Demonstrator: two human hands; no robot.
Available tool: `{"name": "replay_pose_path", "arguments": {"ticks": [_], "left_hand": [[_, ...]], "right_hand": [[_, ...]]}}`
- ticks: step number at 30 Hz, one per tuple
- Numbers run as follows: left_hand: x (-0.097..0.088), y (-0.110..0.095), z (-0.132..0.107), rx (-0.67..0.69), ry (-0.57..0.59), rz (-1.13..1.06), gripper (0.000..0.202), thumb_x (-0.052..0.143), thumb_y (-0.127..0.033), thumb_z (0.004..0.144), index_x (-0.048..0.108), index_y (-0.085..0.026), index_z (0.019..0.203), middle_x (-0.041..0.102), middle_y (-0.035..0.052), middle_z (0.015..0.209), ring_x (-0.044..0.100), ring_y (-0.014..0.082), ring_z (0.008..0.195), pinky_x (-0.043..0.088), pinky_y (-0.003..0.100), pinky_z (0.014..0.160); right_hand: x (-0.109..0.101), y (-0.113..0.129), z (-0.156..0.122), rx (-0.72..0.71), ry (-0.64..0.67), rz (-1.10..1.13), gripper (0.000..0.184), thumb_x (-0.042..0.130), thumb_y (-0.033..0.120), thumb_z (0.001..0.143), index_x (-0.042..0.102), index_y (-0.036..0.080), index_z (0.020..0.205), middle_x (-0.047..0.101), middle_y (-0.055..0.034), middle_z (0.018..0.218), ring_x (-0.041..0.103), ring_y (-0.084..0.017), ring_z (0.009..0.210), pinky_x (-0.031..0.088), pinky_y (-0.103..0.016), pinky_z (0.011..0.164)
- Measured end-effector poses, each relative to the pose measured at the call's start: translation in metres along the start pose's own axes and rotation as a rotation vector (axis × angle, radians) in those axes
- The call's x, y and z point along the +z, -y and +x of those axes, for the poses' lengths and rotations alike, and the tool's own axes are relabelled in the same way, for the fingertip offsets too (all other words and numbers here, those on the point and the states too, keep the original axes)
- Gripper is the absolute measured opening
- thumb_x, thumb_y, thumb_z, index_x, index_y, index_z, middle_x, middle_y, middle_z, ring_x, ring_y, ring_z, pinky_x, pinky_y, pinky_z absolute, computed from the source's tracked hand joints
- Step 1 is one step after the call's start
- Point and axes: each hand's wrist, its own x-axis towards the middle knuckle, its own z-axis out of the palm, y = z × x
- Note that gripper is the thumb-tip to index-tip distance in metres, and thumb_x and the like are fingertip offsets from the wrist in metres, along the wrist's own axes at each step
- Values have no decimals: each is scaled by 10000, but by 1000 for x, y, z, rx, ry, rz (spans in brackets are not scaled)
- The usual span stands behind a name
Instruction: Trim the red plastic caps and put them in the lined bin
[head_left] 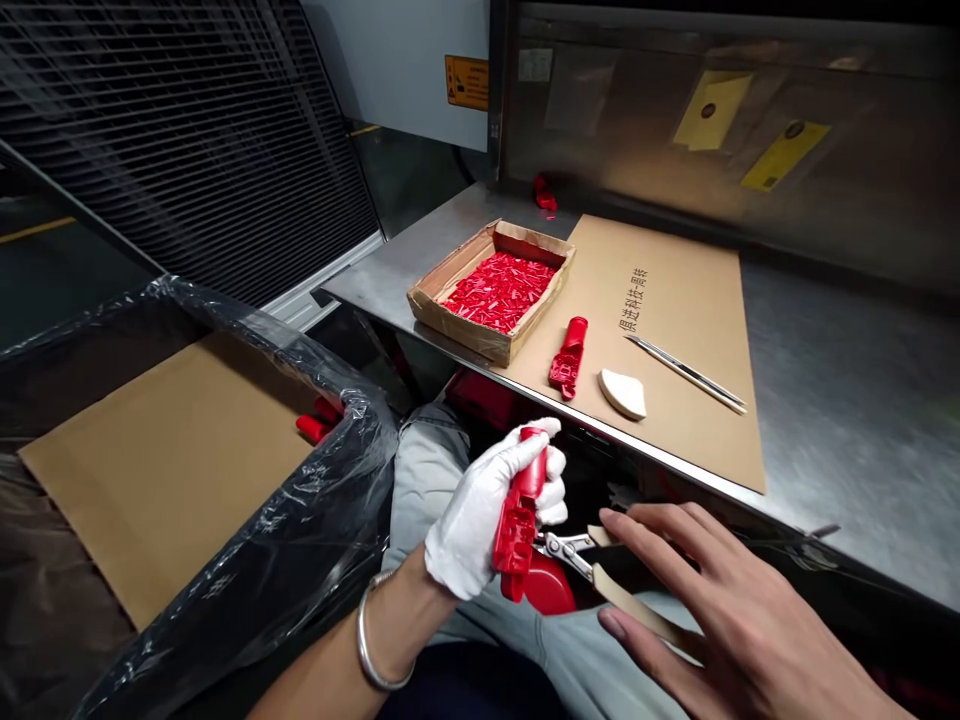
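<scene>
My left hand (469,520), in a white glove, is closed around a red plastic part (516,535), its rounded end up and its hollow, ribbed side showing. My bare right hand (739,610) holds side-cutting nippers (574,552) with cream handles. The handles are spread, and the jaw tips reach the edge of the red part, partly hidden behind it. Just beyond my hands, on a cardboard sheet (686,350), lie another red plastic part (569,358), a white wedge-shaped pad (623,392) and a slim pointed tool like tweezers (686,373).
A shallow cardboard box (465,335) full of small red scraps stands on the metal table (847,400). Farther back lies a red piece (544,194). At left, a bin lined with clear plastic (300,500) holds a cardboard sheet and red parts (313,428). A red round object (551,585) sits below my hands.
</scene>
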Motion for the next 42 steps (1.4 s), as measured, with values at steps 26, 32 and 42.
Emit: {"name": "replay_pose_path", "arguments": {"ticks": [26, 32, 42], "left_hand": [[8, 8, -4, 63, -115, 501, 531, 635, -395, 887, 426, -229, 1346, 500, -33, 767, 389, 69, 548, 319, 230, 536], [8, 9, -1, -41, -67, 402, 415, 677, -378, 856, 462, -219, 1173, 431, -72, 693, 331, 50, 512, 257, 217, 510], [0, 11, 6, -203, 42, 341, 323, 719, -353, 836, 487, -202, 1002, 406, -79, 636, 297, 45, 495, 175, 232, 493]], "right_hand": [[-6, 19, 15, -142, 1, -436, 443, 515, 403, 905, 701, 112, 1184, 681, -199, 925, 650, -332, 789, 518, -406, 520], [-9, 15, 15, -165, 32, -458, 390, 378, 289, 995, 671, 140, 1206, 688, -131, 902, 660, -270, 782, 504, -365, 559], [-6, 4, 6, -264, 60, -428, 371, 319, 215, 1025, 635, 136, 1203, 703, -82, 897, 654, -211, 743, 457, -337, 577]]}}
